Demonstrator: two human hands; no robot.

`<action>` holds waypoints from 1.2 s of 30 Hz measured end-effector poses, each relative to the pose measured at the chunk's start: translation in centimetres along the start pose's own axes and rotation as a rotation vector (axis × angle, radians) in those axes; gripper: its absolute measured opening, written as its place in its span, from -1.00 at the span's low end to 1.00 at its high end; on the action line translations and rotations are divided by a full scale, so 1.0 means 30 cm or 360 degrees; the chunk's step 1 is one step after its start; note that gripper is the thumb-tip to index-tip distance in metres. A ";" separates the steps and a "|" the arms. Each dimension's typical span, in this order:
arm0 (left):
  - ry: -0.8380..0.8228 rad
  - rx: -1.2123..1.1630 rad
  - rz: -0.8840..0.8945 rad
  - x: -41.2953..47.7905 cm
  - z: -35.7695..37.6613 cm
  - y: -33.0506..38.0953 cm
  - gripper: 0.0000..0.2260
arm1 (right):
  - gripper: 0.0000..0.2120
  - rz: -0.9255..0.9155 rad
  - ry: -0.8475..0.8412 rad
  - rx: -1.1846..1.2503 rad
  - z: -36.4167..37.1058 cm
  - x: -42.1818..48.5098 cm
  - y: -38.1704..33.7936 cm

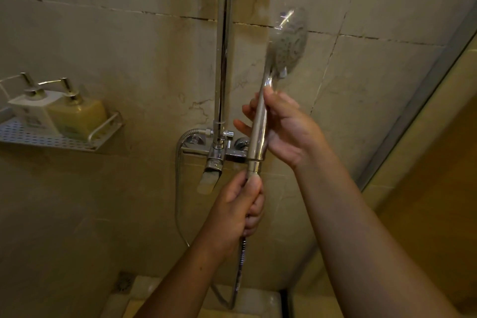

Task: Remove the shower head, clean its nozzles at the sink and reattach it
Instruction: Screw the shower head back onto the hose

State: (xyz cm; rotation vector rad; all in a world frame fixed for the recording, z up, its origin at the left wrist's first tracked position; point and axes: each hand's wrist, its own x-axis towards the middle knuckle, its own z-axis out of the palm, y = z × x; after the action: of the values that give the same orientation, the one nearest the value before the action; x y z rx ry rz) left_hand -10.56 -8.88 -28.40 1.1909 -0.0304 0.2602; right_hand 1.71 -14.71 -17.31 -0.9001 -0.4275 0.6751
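The chrome shower head (289, 44) points up, its nozzle face turned toward me and a little blurred. My right hand (284, 126) is wrapped around its long handle, just below the head. My left hand (240, 204) is closed on the hose nut at the bottom end of the handle. The metal hose (238, 273) drops from my left fist, loops near the floor and climbs back to the mixer tap (219, 150) on the wall.
A chrome riser pipe (224, 41) runs up the tiled wall above the tap. At the left a perforated metal shelf (31, 134) holds two pump bottles (77, 116). A glass door frame (418, 100) slants at the right. A floor drain (124, 283) lies below.
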 end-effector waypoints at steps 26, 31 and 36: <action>-0.0258 -0.0284 -0.0187 0.026 0.051 -0.001 -0.79 | -0.54 0.0073 -0.0200 0.0211 -0.034 0.018 0.014; 0.0103 0.0149 -0.0068 0.045 0.063 -0.023 -0.77 | -0.66 -0.0296 0.0465 -0.0407 -0.013 0.018 0.043; -0.0229 -0.0184 -0.0131 0.027 0.036 -0.014 -0.79 | -0.70 -0.0166 0.0093 -0.0093 -0.031 0.000 0.017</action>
State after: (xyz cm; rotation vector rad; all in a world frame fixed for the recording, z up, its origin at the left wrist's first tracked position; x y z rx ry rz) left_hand -9.57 -9.88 -28.25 1.0912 -0.1205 0.0988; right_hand 2.09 -15.03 -18.26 -0.9441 -0.4407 0.5417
